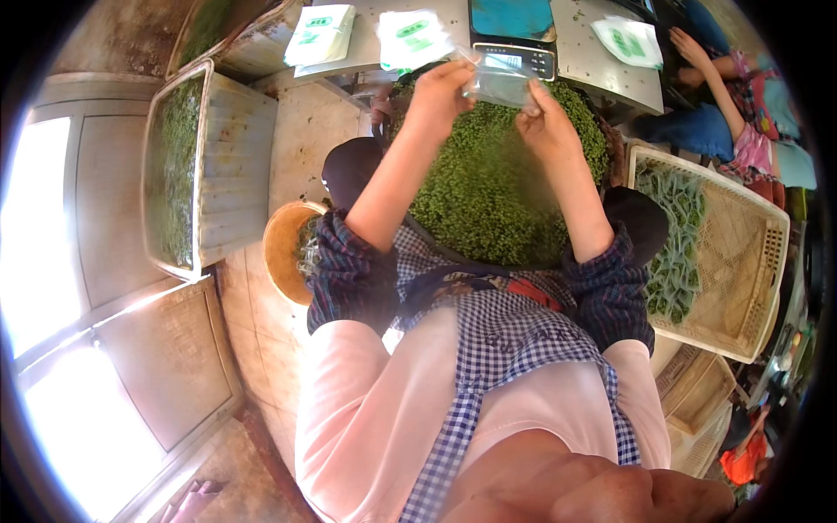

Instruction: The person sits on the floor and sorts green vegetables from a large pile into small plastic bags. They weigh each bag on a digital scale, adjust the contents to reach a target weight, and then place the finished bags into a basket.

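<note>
My left hand (444,91) pinches one side of a clear plastic bag (500,86). My right hand (549,123) grips its other side, and the bag is stretched flat between them. Nothing shows inside the bag. Below both hands, a large round tub holds a heap of small green sprouts (487,189). Just beyond the bag stands a digital scale (513,60) with a lit display and a teal weighing plate (512,18); the bag overlaps part of the display.
Stacks of printed plastic bags (320,33) lie on the metal table (575,39). At right, a plastic crate (739,261) holds several filled bags. Left are a bin of greens (239,163) and an orange bucket (278,252). Another person (752,124) sits at upper right.
</note>
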